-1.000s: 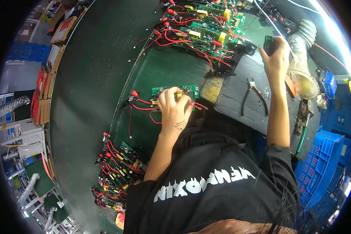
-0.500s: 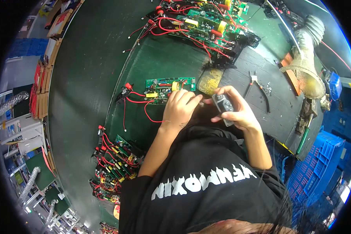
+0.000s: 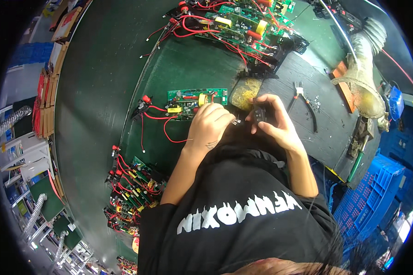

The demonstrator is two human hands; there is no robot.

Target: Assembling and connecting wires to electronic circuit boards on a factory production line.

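Observation:
In front of my chest, my left hand [image 3: 210, 126] is closed, pinching wire ends with small silvery terminals [image 3: 235, 122] that stick out past the fingertips. A red wire [image 3: 166, 130] loops from the green circuit board [image 3: 174, 97] toward this hand. The board lies on the table just beyond the left hand, with yellow and red parts on it. To the right, my right hand [image 3: 280, 123] grips a small black and grey plastic panel piece [image 3: 260, 114] between thumb and fingers. The panel piece and the terminals are apart.
Wired circuit boards [image 3: 234, 27] crowd the far side, and more boards [image 3: 133, 192] lie at the near left. Pliers [image 3: 303, 103] rest right of a yellowish sponge pad [image 3: 246, 94]. A fume hose [image 3: 365, 82] and a blue crate [image 3: 369, 192] stand at the right.
My right hand has turned the panel piece, so its grey face shows less. The terminals now show more clearly at my left fingertips. The view has shifted slightly.

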